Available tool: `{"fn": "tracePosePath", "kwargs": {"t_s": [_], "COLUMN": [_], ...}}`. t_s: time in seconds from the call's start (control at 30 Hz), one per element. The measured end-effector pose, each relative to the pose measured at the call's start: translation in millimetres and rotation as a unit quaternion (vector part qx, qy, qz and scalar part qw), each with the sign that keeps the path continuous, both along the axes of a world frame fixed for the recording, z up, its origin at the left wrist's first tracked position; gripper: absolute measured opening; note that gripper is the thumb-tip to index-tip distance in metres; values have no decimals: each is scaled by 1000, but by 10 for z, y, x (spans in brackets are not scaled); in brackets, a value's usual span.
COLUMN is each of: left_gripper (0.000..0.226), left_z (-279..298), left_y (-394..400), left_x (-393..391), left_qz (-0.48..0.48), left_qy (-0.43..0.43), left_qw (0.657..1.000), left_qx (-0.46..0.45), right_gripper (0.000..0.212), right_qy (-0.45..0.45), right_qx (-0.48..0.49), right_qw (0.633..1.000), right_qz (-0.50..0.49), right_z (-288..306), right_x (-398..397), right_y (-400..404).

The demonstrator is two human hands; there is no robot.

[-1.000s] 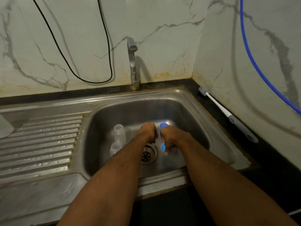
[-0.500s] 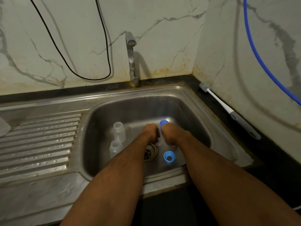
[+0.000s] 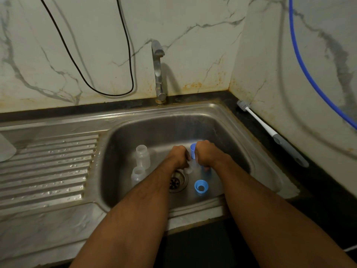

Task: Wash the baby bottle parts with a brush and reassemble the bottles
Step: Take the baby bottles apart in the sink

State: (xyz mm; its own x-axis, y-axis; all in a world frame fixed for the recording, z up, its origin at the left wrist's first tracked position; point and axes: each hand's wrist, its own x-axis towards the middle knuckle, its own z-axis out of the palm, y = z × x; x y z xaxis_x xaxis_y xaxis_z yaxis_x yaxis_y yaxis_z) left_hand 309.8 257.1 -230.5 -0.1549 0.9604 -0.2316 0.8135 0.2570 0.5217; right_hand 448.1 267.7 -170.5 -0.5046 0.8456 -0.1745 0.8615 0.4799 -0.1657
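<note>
Marble-look walls around a steel sink (image 3: pixel 251 132). Your left hand (image 3: pixel 178 156) curls around a clear part (image 3: pixel 190 167), your right hand (image 3: pixel 205 154) grips a blue piece (image 3: pixel 192 151). Blue ring (image 3: pixel 201 187) sits by the drain, two clear bottles (image 3: pixel 142 158) left, brush (image 3: pixel 270 132) on the counter.

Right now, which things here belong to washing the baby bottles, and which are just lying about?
Job:
two clear bottles standing in the sink
blue ring
blue part at the right hand
left hand
bottle brush
tap

Lying about:
black cable
blue hose
</note>
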Motion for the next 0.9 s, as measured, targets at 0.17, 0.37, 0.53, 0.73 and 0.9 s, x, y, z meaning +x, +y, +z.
{"fn": "tracePosePath", "kwargs": {"t_s": [0.17, 0.37, 0.53, 0.73, 0.9], "left_gripper": [24, 15, 15, 11, 15], "left_z": [86, 275, 569, 960, 1247], "left_y": [-47, -129, -347, -990, -1599], "left_x": [6, -84, -323, -883, -1401], "left_qz": [10, 28, 62, 174, 277], "left_qy": [14, 32, 45, 133, 114], "left_qw": [1000, 998, 992, 946, 909], "left_qx": [2, 51, 104, 237, 290], "right_gripper": [7, 27, 17, 16, 12], "right_qy": [29, 75, 110, 172, 259], "right_qx": [14, 33, 28, 27, 19], "right_qw": [999, 996, 993, 985, 961], "right_qz": [-11, -31, -25, 16, 90], "right_z": [96, 142, 214, 372, 578], "right_x": [31, -16, -100, -390, -939], "right_y": [-10, -12, -42, -191, -416]}}
